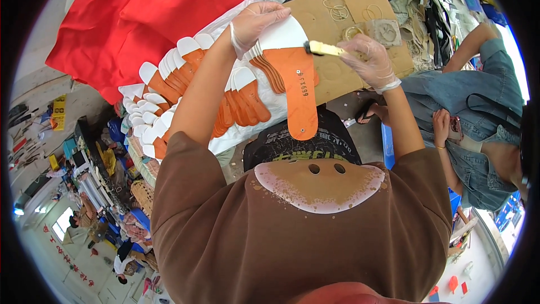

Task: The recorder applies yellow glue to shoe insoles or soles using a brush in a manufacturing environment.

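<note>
In a thin see-through glove, my left hand (256,25) grips the white toe end of an orange-and-white insole (300,87), thumb on top. The insole's orange heel hangs toward me, over the table edge. My right hand (371,59), gloved likewise, is closed round the pale yellow handle of a small brush (326,49). The brush's dark tip is at the insole's right edge, near the line between white and orange; whether it touches I cannot tell. Just left of the held insole, a fanned stack of similar insoles (267,73) lies partly under it.
More orange-and-white insoles (242,101) lie in overlapping rows on white sheeting at left. Cardboard (315,17) bears rubber bands (336,9), a tape roll (351,32) and a transparent container (385,32). Red cloth (140,17) spreads at far left. Someone in denim (478,101) sits close at right.
</note>
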`<state>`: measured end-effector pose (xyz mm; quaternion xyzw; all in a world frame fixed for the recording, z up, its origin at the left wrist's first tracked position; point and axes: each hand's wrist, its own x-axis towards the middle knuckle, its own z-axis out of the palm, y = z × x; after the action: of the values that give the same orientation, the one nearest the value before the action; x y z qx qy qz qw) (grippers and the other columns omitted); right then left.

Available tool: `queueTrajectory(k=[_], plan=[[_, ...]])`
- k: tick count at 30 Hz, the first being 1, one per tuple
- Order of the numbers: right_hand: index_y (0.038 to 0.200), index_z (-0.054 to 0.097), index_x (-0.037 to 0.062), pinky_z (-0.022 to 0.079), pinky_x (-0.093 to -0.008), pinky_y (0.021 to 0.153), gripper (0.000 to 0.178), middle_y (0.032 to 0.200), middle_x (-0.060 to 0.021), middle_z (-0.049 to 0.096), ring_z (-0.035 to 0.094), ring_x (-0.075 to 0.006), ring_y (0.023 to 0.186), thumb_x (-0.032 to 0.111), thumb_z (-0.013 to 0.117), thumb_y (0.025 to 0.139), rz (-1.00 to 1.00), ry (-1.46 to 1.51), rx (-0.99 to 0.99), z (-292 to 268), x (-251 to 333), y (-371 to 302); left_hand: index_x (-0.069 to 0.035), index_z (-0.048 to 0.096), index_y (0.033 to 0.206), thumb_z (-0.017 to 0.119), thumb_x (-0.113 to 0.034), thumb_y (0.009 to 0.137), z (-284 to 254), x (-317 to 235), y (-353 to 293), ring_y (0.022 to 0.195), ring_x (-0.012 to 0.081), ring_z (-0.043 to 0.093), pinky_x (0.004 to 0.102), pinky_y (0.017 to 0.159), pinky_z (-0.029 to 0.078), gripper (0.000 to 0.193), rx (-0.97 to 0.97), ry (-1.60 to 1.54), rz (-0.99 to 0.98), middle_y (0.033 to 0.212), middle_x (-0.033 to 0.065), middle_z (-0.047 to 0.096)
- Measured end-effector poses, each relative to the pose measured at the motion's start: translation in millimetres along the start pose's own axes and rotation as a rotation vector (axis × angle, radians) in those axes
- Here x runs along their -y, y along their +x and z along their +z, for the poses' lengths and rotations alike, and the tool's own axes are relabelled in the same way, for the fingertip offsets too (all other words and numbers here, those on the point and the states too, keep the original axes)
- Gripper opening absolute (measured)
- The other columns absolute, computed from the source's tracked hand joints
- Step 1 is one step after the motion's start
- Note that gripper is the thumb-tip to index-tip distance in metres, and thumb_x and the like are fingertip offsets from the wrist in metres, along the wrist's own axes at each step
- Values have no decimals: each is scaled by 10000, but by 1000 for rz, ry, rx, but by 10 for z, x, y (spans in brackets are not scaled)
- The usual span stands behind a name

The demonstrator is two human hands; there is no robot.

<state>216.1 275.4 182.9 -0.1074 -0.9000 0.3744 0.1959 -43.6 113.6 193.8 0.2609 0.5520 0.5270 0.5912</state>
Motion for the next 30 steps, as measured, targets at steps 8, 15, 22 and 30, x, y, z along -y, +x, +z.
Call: queueTrajectory(k=[8,15,22,30], plan=[[914,676,7,470,-247,698,118,829,-35,604,600,-120,775,84,678,824,377,485,449,-153,129,-331,-12,643,1021,613,-255,944,-343,43,-204,786,114,648,256,726,522,257,-228,-158,157,886,45,677],[908,675,47,438,-203,684,88,776,48,569,538,-46,752,120,699,864,611,499,-76,-148,-80,-547,69,572,1100,543,-217,975,-217,180,-468,959,202,629,317,830,516,314,-564,-373,350,1025,132,646],[913,681,61,374,-201,599,123,732,74,532,436,-29,666,170,719,872,691,355,-563,313,-170,-418,13,490,1207,607,-9,798,757,352,-684,1115,207,528,339,988,421,425,-559,-277,350,1183,115,522],[920,672,37,425,-208,630,108,780,27,571,494,-54,682,122,709,866,562,410,-627,627,76,-500,-38,495,1103,576,19,784,1252,593,-760,1060,168,451,296,983,344,334,-759,-70,553,1080,59,473]])
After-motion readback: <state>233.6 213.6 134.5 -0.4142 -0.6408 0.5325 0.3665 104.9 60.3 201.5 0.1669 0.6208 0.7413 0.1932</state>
